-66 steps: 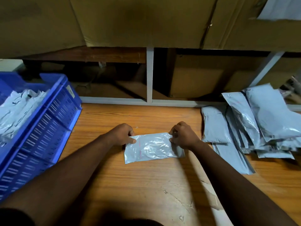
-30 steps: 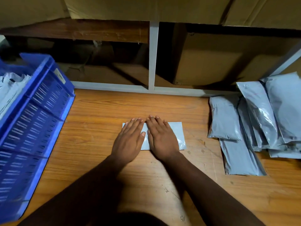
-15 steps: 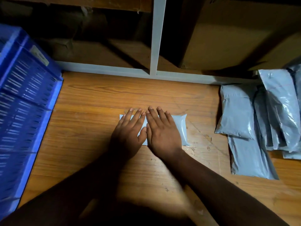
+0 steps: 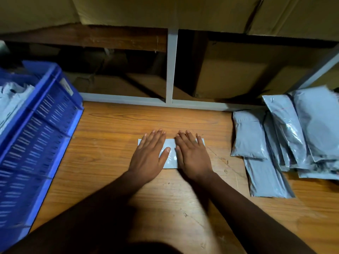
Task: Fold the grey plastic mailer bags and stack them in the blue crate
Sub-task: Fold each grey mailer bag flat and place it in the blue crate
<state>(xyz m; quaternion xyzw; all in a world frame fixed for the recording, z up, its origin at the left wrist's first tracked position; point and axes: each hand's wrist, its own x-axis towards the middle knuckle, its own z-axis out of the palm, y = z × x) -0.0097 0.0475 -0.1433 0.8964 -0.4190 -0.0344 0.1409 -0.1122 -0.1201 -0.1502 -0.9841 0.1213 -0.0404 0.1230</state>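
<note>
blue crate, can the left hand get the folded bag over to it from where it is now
Probably yes. The left hand lies flat on the bag, and only bare table lies between it and the crate, whose top is open on that side.

Both palms lie flat on a folded grey mailer bag [image 4: 171, 154] on the wooden table [image 4: 113, 143]. The left hand [image 4: 148, 156] and right hand [image 4: 193, 156] press it with straight fingers, a strip of bag showing between the thumbs. Beyond the left fingers stands the blue crate [image 4: 42, 125], holding grey bags. Past the right fingers lies a pile of unfolded mailers [image 4: 286, 136].
</note>
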